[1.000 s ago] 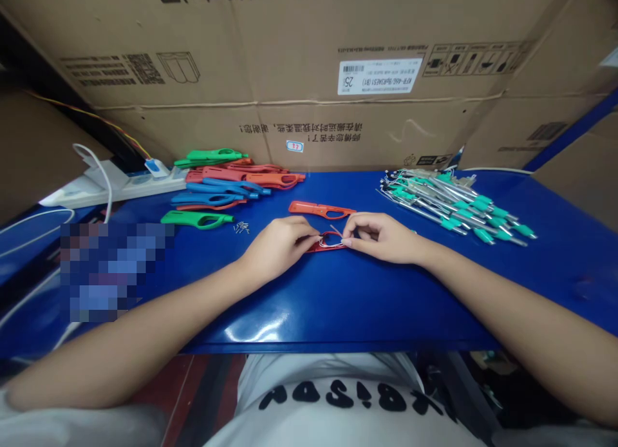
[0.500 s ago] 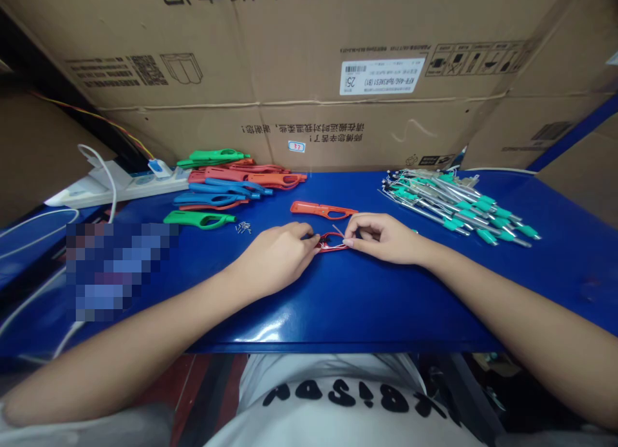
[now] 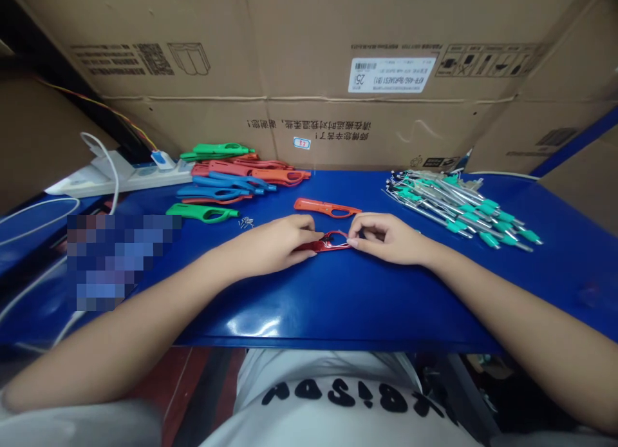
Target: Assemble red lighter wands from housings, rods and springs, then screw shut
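A red lighter-handle shell (image 3: 316, 247) lies in front of me on the table, its inner side up, with thin white wires (image 3: 335, 245) and a small black part in its ring-shaped end. My left hand (image 3: 282, 244) is closed on the shell's left part, thumb at the near edge and fingers over the top. At the ring end, my right hand (image 3: 386, 237) pinches around the white wire; its fingertips partly hide the shell's tip. Just behind both hands rests an orange lighter-handle shell (image 3: 318, 207).
Green, red and blue handle shells (image 3: 226, 183) are piled at the back left, near small screws (image 3: 246, 222) and a white power strip (image 3: 159, 172). Metal rods with green parts (image 3: 463, 205) are heaped at right. A cardboard box (image 3: 284, 67) stands behind the blue table (image 3: 309, 305).
My left fingers have shifted left and spread along the shell, showing more of it. The thin strand that stood up by my right fingertips now lies lower. The view has shifted slightly.
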### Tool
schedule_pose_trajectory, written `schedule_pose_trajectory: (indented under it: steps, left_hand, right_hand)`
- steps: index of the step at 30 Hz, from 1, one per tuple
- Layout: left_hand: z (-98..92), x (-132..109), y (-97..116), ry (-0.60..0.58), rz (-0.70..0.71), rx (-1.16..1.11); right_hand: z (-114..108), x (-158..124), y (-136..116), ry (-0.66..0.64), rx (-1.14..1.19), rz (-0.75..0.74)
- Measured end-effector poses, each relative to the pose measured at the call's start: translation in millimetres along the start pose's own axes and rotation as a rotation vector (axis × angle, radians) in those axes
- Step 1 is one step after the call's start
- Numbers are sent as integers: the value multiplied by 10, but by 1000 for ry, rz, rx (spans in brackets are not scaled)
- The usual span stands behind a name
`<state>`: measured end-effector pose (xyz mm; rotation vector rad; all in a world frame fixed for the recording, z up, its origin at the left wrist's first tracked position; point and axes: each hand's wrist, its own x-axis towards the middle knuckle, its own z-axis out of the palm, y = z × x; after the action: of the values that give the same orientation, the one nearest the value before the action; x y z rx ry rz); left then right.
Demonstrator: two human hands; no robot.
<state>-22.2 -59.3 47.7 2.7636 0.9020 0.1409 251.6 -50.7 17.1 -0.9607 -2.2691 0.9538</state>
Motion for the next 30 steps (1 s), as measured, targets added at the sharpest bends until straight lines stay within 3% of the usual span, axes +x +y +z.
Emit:
schedule_pose_trajectory:
  steps: [11,23,30]
  left_hand:
    - [155,92,29,38,99,6]
    - [210,93,-21,144,163,-17]
    - [211,79,36,181,123,-7]
  right_hand:
    - [-79,-50,-63,-92,-68,-158]
    - [-17,-43,-76,-50,-214,-115]
    - [-38,-67,-86,-70,-277,-155]
